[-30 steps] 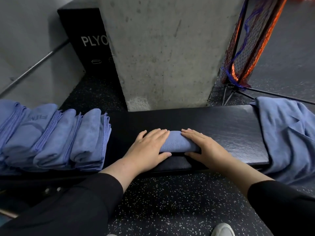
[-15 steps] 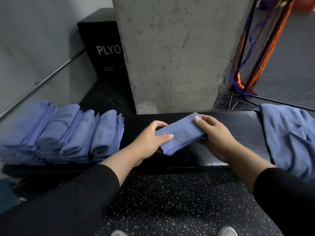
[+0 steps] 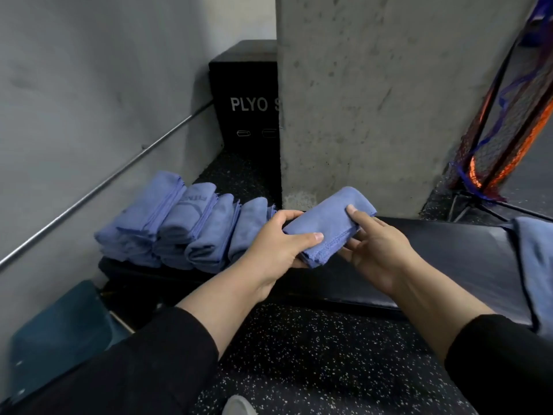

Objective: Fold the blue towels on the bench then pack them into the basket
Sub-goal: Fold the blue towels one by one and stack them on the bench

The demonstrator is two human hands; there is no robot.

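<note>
A concrete pillar [image 3: 374,100] rises at 12 o'clock behind the black bench [image 3: 443,259], with a black plyo box [image 3: 244,94] at 11 o'clock and an orange-and-blue net [image 3: 508,124] at 2 o'clock. Four folded blue towels [image 3: 179,223] stand in a row at 9 o'clock. One unfolded towel [image 3: 535,265] lies at 3 o'clock. The left hand [image 3: 275,247] and right hand [image 3: 380,250] grip a fifth folded towel [image 3: 326,226] above the bench, fingers curled around it.

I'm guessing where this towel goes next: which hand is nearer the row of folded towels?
Left. The left hand grips the folded towel right beside the row of folded towels; the right hand holds its far side.
</note>
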